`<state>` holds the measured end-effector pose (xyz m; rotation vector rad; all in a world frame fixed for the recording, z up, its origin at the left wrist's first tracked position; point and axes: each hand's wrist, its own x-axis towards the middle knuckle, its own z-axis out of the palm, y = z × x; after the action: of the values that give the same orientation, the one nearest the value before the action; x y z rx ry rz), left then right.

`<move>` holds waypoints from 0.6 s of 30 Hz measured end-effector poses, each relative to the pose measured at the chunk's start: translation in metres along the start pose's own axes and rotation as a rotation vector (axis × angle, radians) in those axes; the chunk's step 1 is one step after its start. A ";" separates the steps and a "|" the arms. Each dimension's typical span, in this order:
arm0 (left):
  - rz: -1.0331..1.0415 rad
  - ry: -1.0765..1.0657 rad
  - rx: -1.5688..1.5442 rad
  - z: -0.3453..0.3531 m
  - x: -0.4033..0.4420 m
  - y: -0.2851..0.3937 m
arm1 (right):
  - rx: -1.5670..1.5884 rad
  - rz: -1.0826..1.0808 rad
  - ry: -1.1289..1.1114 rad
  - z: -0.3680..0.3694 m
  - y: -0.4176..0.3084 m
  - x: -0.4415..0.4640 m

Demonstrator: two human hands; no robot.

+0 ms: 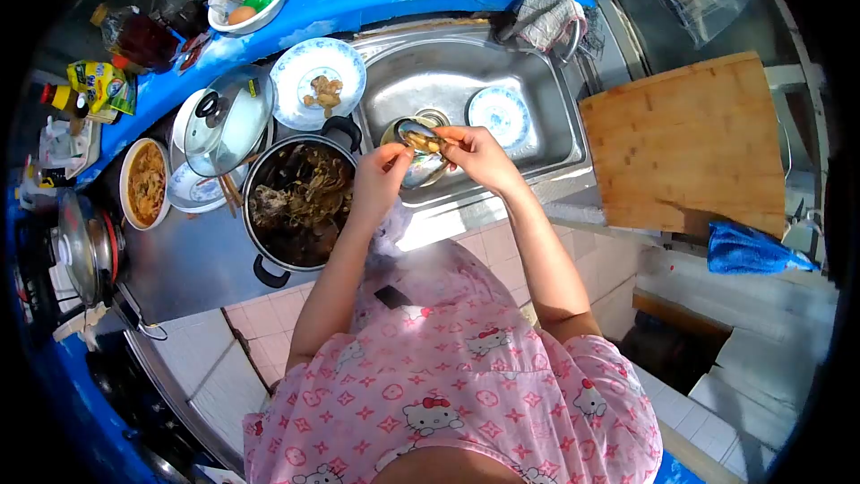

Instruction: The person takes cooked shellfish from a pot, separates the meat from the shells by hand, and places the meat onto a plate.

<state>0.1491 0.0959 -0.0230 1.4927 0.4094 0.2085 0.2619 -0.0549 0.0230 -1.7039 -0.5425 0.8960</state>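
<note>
Above the near left part of the sink (546,161), both my hands hold an opened mussel (417,136), its dark shell parted and yellowish meat showing. My left hand (383,170) pinches its left side with thumb and fingers. On the right side, my right hand (479,158) grips the shell with closed fingers. Partly hidden beneath them is a bowl (421,175) in the sink. A pot of dark mussels (300,184) stands on the counter left of my left hand. Behind it, pieces of pale brown meat (324,95) lie on a patterned plate (291,67).
A small plate (499,116) lies in the sink. A glass lid (231,121), chopsticks (231,193) and a bowl of food (146,181) are left of the pot. A wooden cutting board (685,143) and blue cloth (752,249) are at right. Bottles and containers line the back ledge.
</note>
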 end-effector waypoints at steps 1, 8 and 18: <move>0.009 0.001 0.024 0.004 0.001 0.001 | -0.028 0.036 0.014 -0.004 0.000 0.003; 0.058 0.037 0.124 0.034 0.008 0.001 | 0.002 0.041 0.093 -0.020 0.011 0.015; 0.045 -0.030 0.153 0.044 0.027 -0.008 | 0.019 0.209 -0.037 -0.044 0.014 0.024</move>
<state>0.1897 0.0653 -0.0330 1.6549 0.3750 0.1935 0.3099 -0.0685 0.0088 -1.7522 -0.3837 1.0801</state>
